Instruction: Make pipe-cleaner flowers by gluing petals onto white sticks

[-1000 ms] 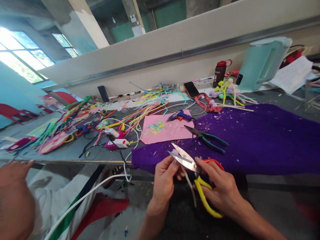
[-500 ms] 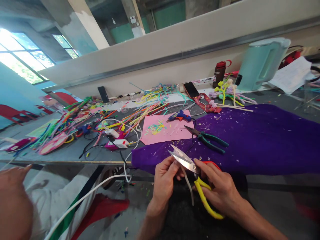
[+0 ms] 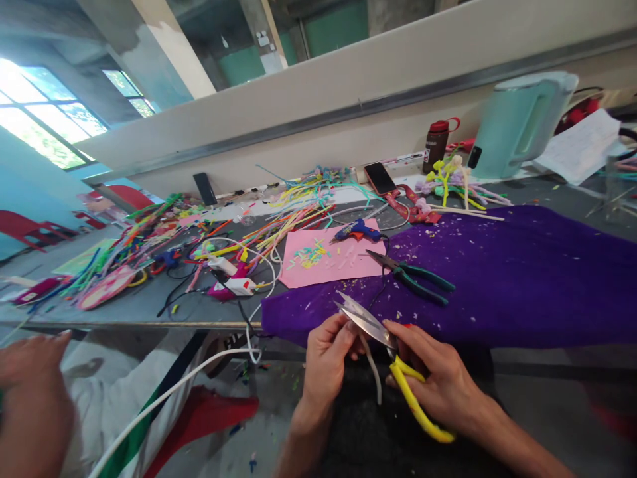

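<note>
My left hand (image 3: 326, 358) is closed, pinching a pale, thin pipe cleaner (image 3: 371, 368) whose free end hangs down below the fingers. My right hand (image 3: 440, 372) is wrapped round a pair of scissors (image 3: 365, 324) with a yellow handle loop; a bit of red shows behind the fingers. The blades point up and left, slightly parted, over my left fingertips. Whether they touch the pipe cleaner is hidden by the fingers. Just beyond, green-handled pliers (image 3: 418, 275) lie on a purple cloth (image 3: 517, 279), with their jaws towards a pink sheet (image 3: 298, 272).
On the pink sheet lie small cut pieces (image 3: 311, 253) and a blue glue gun (image 3: 359, 230). Piles of coloured pipe cleaners (image 3: 288, 222) and cables spread leftward. A phone (image 3: 381, 179), a bottle (image 3: 436, 146) and a kettle (image 3: 517, 126) stand or lie behind. Another person's hand (image 3: 34, 392) is at left.
The scissors' yellow handle has swung a little to the right, and less of the red part shows. The pipe cleaner's hanging end has shifted slightly left. The other person's hand has moved slightly.
</note>
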A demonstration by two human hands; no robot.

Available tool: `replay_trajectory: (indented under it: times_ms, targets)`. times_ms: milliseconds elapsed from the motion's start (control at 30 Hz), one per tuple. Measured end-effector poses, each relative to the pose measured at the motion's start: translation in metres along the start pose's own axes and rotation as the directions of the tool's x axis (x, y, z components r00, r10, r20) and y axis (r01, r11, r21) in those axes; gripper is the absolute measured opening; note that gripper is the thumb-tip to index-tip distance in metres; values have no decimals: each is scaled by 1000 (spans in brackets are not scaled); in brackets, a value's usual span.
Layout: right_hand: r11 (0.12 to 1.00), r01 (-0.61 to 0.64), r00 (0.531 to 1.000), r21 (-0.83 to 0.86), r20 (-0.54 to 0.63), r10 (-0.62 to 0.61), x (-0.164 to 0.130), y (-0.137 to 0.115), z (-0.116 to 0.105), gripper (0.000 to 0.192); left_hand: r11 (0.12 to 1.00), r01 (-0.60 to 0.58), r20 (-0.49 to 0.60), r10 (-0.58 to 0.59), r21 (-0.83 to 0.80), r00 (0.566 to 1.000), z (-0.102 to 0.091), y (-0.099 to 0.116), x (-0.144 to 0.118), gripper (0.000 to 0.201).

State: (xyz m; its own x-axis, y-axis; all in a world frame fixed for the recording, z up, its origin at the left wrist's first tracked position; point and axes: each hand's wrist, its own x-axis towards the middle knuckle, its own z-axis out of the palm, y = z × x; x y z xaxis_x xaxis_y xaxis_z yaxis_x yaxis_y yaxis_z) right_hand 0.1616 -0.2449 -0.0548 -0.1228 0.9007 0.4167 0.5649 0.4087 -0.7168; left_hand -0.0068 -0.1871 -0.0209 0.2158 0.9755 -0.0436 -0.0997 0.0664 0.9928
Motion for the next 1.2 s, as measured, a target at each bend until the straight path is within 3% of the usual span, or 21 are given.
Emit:
replay_trajectory:
  times_ms: [1000,1100,1200]
  targets:
    - [999,37,999,40,-29,-36,-6,11,9,60,989,-78,14,77,125,997,-8,1,1,20]
    - [997,-27,999,71,-29,29,-7,6,4,59,994,-70,-18,72,87,997,-10,2,2,18]
    - [981,-153,988,119,41,149,-8,2,-4,63,999,-18,-45,16,-43,999,-10,3,3,17]
